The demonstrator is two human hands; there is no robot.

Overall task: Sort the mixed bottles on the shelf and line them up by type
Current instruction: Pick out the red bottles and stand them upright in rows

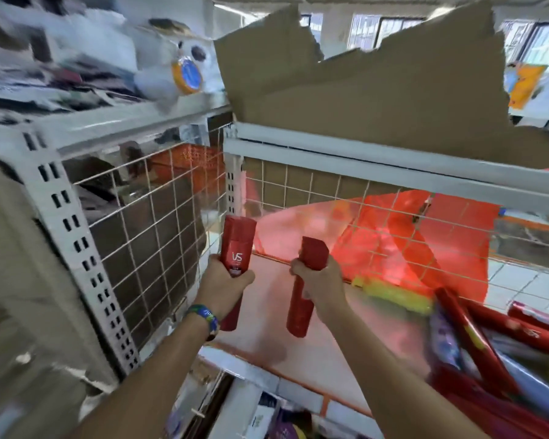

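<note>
1. The red VS bottle [237, 245] stood nearly upright in the air above the left end of the shelf [298, 353]. Its white logo faced the camera.
2. The left hand [225, 282] gripped that bottle around its middle, with the fingers curled round the body. Red plastic showed both above and below the fist.
3. A second red bottle [298, 312] was held just beside the first and apart from it. Its squared top leaned a little to the right.
4. The right hand [317, 282] was wrapped around this second bottle below the top, and the bottle's lower part hung beneath the palm.
5. Both bottles were clear of the shelf board, with the pale, pink-tinted surface showing under them.
6. A woven wristband [205, 316] in blue, green and yellow sat on the left wrist.
7. A heap of bottles [488, 331] lay on their sides at the right end of the shelf. They were mostly red, with some purple and yellow, and were too blurred to count.
8. Wire mesh [330, 198] closed the back and left side of the shelf, fixed to a white slotted upright [76, 245].
9. A red plastic sheet [441, 236] showed through the mesh at the back.
10. Torn brown cardboard [362, 87] stood on the level above.
</note>
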